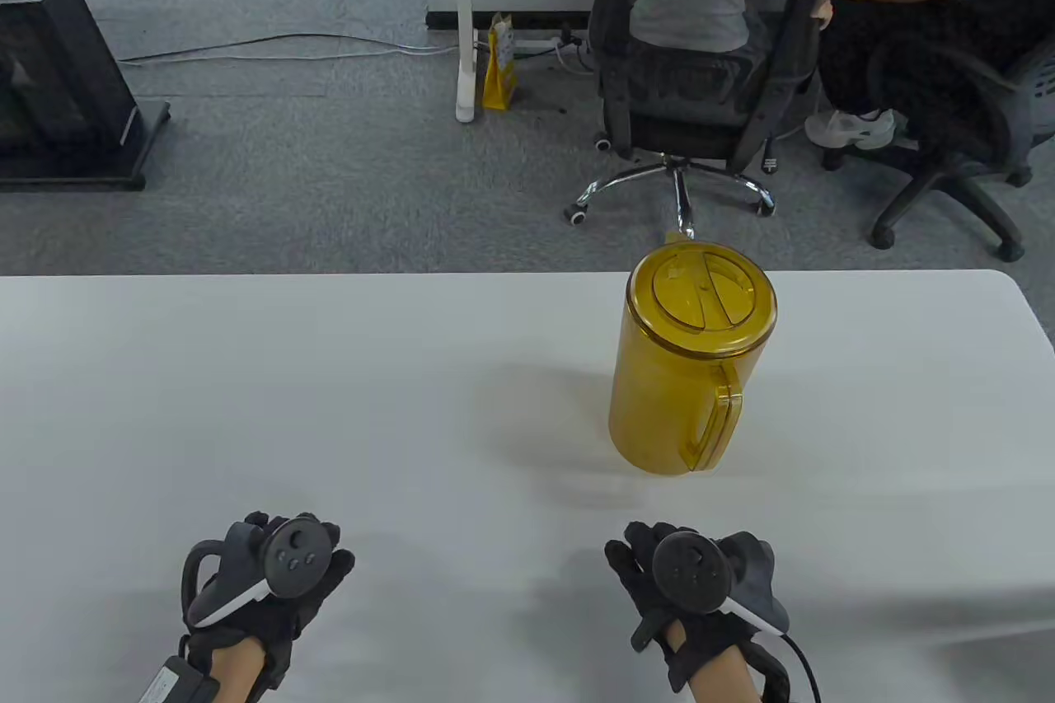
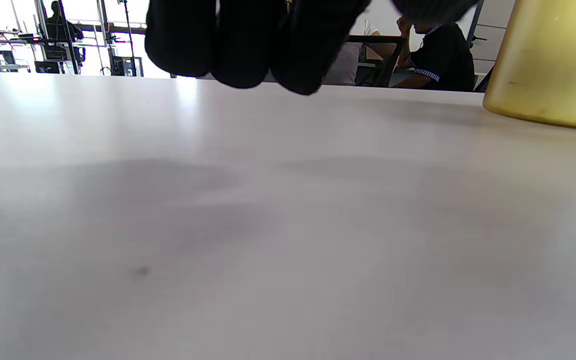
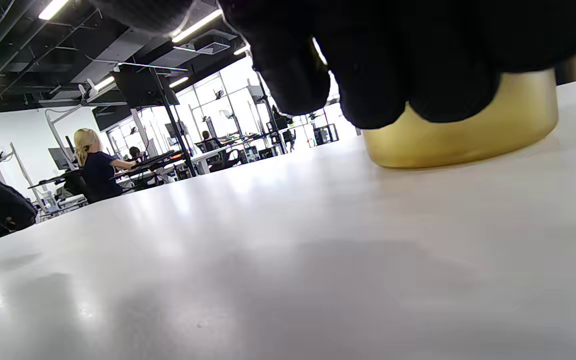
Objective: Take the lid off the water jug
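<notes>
On the white table (image 1: 247, 373), toward its far edge and right of centre: one yellow see-through water jug (image 1: 684, 373), upright, handle (image 1: 715, 423) facing the near side, round lid (image 1: 703, 295) seated on its rim. Near edge: left hand (image 1: 268, 571) and right hand (image 1: 700, 575), both in black gloves with trackers on the backs, resting low, well apart from each other and clear of the jug. Fingers of both hang loosely curled, holding nothing. Beyond the table: two seated people on office chairs (image 1: 700, 101).

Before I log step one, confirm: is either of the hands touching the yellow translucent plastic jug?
No: in the table view both the left hand and right hand lie apart from the yellow translucent plastic jug.
</notes>
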A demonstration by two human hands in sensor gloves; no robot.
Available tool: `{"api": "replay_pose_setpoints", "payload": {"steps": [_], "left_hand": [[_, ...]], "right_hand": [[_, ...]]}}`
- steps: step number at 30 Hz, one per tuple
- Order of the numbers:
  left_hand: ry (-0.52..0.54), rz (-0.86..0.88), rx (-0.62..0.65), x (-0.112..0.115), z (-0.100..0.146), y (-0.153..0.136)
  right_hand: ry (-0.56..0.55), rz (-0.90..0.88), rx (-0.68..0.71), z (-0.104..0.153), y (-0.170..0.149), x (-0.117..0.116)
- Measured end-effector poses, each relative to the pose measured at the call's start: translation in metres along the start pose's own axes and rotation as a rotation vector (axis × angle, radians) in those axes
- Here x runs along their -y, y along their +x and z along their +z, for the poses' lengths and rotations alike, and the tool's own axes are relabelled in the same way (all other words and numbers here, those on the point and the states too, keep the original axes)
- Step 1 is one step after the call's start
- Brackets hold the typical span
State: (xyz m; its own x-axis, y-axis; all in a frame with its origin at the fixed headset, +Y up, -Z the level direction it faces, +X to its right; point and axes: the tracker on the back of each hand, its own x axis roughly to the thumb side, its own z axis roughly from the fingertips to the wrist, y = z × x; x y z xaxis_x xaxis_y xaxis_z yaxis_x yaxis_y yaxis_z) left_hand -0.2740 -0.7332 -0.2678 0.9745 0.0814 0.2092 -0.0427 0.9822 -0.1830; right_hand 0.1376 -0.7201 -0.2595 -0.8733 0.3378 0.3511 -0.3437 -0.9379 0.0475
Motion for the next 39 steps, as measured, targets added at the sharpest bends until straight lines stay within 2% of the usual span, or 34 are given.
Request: {"api": "replay_pose_setpoints", "payload": {"steps": [8,17,28,39], "left_hand": [[0.003,0.006,0.003,-0.002,0.003,0.001],[-0.016,0.045,-0.037,0.002,-0.008,-0.016],[-0.042,-0.025,-0.008,0.0,-0.014,-0.01],[-0.026,-0.015,0.0,-0.002,-0.01,-0.008]], "right_hand": [[-0.004,-0.017,0.01,0.0,0.001,0.001],[0.0,-0.07,-0.023,0.004,-0.007,0.007],[-0.046,-0.105,-0.045,0.008,-0.02,0.02],[-0.22,-0.186,-0.137,0.022,-0.038,0.039]]}}
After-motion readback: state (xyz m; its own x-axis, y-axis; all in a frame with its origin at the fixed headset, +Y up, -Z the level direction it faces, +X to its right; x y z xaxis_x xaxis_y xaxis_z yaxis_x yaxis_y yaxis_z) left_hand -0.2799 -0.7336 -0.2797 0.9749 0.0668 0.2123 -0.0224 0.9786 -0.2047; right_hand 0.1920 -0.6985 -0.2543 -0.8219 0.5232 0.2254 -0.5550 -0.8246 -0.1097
